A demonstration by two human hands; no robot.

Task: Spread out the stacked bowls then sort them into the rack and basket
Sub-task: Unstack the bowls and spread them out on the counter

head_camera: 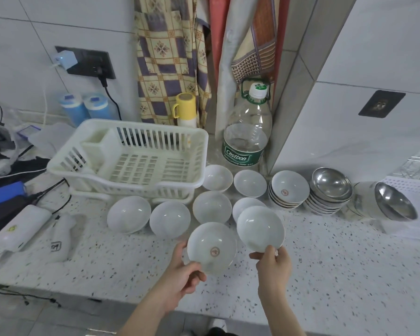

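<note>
Both hands hold white bowls over the speckled counter (pixel 325 251): the left hand (pixel 182 275) grips a crested bowl (pixel 211 247), the right hand (pixel 273 265) pinches a plain bowl (pixel 260 227) by its rim. Six loose bowls sit toward 12 o'clock, the white rack (pixel 131 156) at 11, the ceramic stack (pixel 287 189) and steel stack (pixel 330 189) at 1.

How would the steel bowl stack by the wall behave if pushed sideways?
The steel bowl stack already leans, so its top bowls would probably slide off. Polished metal looks slippery and light. Rounded bottoms suggest it would rock, not break.
</note>
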